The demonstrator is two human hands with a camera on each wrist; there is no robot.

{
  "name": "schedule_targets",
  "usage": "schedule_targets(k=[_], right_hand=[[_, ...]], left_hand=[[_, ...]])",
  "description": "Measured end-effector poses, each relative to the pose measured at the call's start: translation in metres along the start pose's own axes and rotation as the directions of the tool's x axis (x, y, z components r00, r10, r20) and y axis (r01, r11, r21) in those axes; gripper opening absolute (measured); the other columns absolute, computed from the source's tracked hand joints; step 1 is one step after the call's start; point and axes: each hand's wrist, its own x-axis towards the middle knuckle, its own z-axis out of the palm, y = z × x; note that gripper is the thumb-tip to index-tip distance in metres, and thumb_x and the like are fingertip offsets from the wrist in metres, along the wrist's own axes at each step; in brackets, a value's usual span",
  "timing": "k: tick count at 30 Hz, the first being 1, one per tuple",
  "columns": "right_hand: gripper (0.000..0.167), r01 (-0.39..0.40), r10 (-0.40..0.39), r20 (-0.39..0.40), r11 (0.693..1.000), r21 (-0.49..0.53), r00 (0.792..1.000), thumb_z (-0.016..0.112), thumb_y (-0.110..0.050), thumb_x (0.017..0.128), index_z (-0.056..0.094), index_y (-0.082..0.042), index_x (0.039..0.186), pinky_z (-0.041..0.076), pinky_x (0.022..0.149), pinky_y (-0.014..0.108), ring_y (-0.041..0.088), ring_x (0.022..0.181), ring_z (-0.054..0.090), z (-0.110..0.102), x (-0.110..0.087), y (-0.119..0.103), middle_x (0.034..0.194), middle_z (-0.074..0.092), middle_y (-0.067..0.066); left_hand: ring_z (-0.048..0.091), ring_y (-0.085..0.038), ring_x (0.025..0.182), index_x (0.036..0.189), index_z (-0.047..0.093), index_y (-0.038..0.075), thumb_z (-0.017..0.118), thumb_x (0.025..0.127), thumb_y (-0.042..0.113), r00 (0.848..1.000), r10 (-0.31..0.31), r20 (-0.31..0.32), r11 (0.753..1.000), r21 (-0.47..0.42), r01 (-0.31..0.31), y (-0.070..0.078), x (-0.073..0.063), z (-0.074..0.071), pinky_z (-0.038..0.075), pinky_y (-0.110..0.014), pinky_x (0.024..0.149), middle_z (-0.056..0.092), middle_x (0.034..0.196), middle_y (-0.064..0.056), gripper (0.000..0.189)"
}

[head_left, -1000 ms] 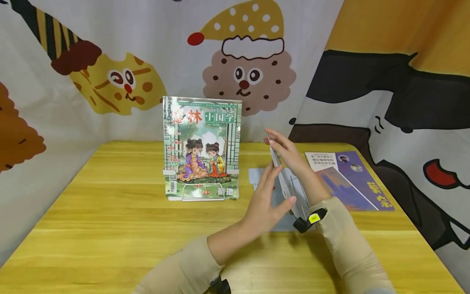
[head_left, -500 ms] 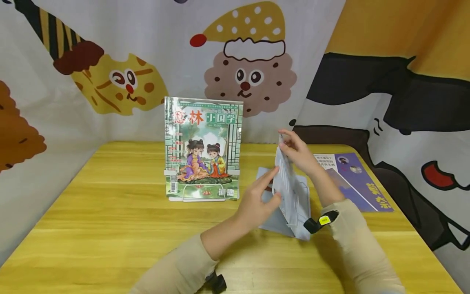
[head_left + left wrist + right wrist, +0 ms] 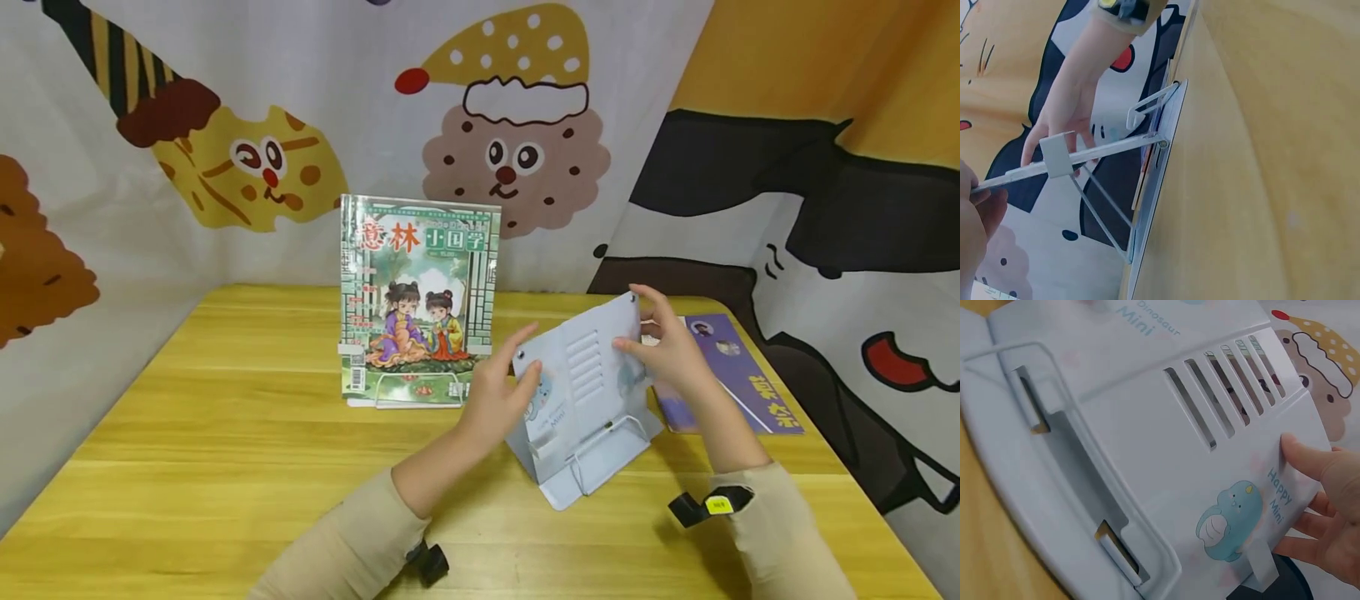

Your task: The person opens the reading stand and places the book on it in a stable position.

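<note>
A pale blue-white book stand (image 3: 551,392) stands tilted on the right half of the table, its slotted back panel raised above a flat base. My left hand (image 3: 491,400) pinches the panel's left edge, thumb in front and fingers behind. At the upper right edge, my right hand (image 3: 675,354) holds the panel between thumb and fingers. The right wrist view shows a dinosaur print on the panel (image 3: 1129,425) and a wire page holder along the base. From the side, in the left wrist view, thin wire legs (image 3: 1104,212) prop the panel from behind.
A green magazine (image 3: 420,283) stands upright on another stand with a front wire (image 3: 416,407), left of my hands. Behind my right hand lies a purple book (image 3: 750,375) on the wooden table (image 3: 225,467). A cartoon-printed curtain (image 3: 360,75) hangs behind the table.
Both hands have turned the book stand, so its slotted front now faces the camera instead of its edge. The right hand has moved right and lower, and the panel leans back.
</note>
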Motion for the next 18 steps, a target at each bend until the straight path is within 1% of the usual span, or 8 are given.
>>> schedule_targets(k=[2, 4, 6, 8, 10, 12, 16, 18], right_hand=[[0.084, -0.007, 0.006, -0.026, 1.0, -0.02, 1.0, 0.074, -0.011, 0.085, 0.025, -0.028, 0.151, 0.053, 0.073, 0.046, 0.04, 0.107, 0.054, -0.003, -0.007, 0.0, 0.115, 0.05, 0.02], [0.085, -0.02, 0.018, -0.042, 0.999, -0.025, 0.999, 0.075, -0.011, 0.084, 0.025, -0.029, 0.151, 0.053, 0.071, 0.035, 0.038, 0.105, 0.054, -0.006, -0.013, 0.0, 0.115, 0.05, 0.02], [0.086, -0.03, 0.029, -0.053, 0.999, -0.022, 0.998, 0.075, -0.011, 0.084, 0.024, -0.028, 0.151, 0.051, 0.071, 0.024, 0.036, 0.104, 0.054, -0.009, -0.018, 0.0, 0.116, 0.05, 0.02], [0.086, -0.037, 0.036, -0.067, 0.999, -0.016, 0.997, 0.075, -0.011, 0.084, 0.024, -0.028, 0.151, 0.049, 0.07, 0.018, 0.033, 0.102, 0.054, -0.011, -0.022, 0.001, 0.116, 0.05, 0.02], [0.087, -0.035, 0.033, -0.084, 0.999, -0.024, 0.996, 0.075, -0.01, 0.083, 0.023, -0.027, 0.151, 0.048, 0.07, 0.016, 0.03, 0.099, 0.056, -0.012, -0.025, 0.002, 0.114, 0.051, 0.02], [0.087, -0.024, 0.02, -0.105, 0.999, -0.034, 0.994, 0.075, -0.008, 0.083, 0.024, -0.025, 0.151, 0.048, 0.069, 0.015, 0.024, 0.094, 0.057, -0.012, -0.026, 0.003, 0.111, 0.052, 0.02], [0.086, -0.005, -0.003, -0.15, 0.999, -0.054, 0.989, 0.076, -0.008, 0.082, 0.025, -0.023, 0.15, 0.048, 0.065, 0.016, 0.012, 0.082, 0.059, -0.01, -0.023, 0.006, 0.104, 0.054, 0.019], [0.086, -0.012, 0.001, -0.174, 0.998, -0.062, 0.985, 0.077, -0.01, 0.082, 0.025, -0.023, 0.149, 0.048, 0.063, 0.017, 0.012, 0.079, 0.058, -0.008, -0.02, 0.008, 0.102, 0.054, 0.019]], left_hand=[[0.049, -0.005, 0.046, 0.132, 0.052, -0.003, 0.063, 0.087, -0.005, 1.0, 0.007, -0.004, 1.0, -0.004, -0.007, -0.001, 0.002, 0.0, 0.044, -0.016, 0.042, 0.067, 0.102, -0.018, 0.046], [0.057, -0.009, 0.056, 0.13, 0.053, -0.002, 0.064, 0.087, -0.005, 1.0, -0.01, 0.007, 1.0, -0.008, 0.01, 0.0, 0.002, 0.002, 0.048, -0.017, 0.048, 0.067, 0.105, -0.018, 0.045], [0.059, -0.011, 0.059, 0.129, 0.053, -0.001, 0.066, 0.087, -0.003, 0.998, -0.05, 0.031, 0.999, 0.013, 0.049, 0.002, 0.003, 0.004, 0.049, -0.018, 0.05, 0.068, 0.096, -0.016, 0.045], [0.054, -0.006, 0.05, 0.132, 0.051, 0.003, 0.068, 0.087, 0.001, 0.992, -0.108, 0.072, 0.993, 0.057, 0.104, 0.005, 0.003, 0.006, 0.045, -0.017, 0.043, 0.068, 0.085, -0.012, 0.048], [0.046, -0.003, 0.041, 0.134, 0.048, 0.006, 0.069, 0.087, 0.004, 0.982, -0.154, 0.109, 0.984, 0.107, 0.143, 0.006, 0.004, 0.007, 0.04, -0.018, 0.036, 0.064, 0.072, -0.006, 0.052], [0.041, -0.002, 0.037, 0.137, 0.045, 0.009, 0.07, 0.087, 0.008, 0.976, -0.179, 0.128, 0.976, 0.151, 0.159, 0.006, 0.005, 0.008, 0.037, -0.019, 0.033, 0.059, 0.063, -0.002, 0.055], [0.037, -0.004, 0.035, 0.14, 0.043, 0.012, 0.068, 0.089, 0.01, 0.974, -0.191, 0.118, 0.962, 0.219, 0.162, 0.001, 0.014, 0.008, 0.035, -0.019, 0.031, 0.051, 0.056, 0.003, 0.056], [0.036, -0.006, 0.035, 0.141, 0.043, 0.012, 0.068, 0.09, 0.011, 0.976, -0.19, 0.108, 0.954, 0.257, 0.157, -0.005, 0.019, 0.008, 0.034, -0.02, 0.032, 0.047, 0.053, 0.004, 0.057]])
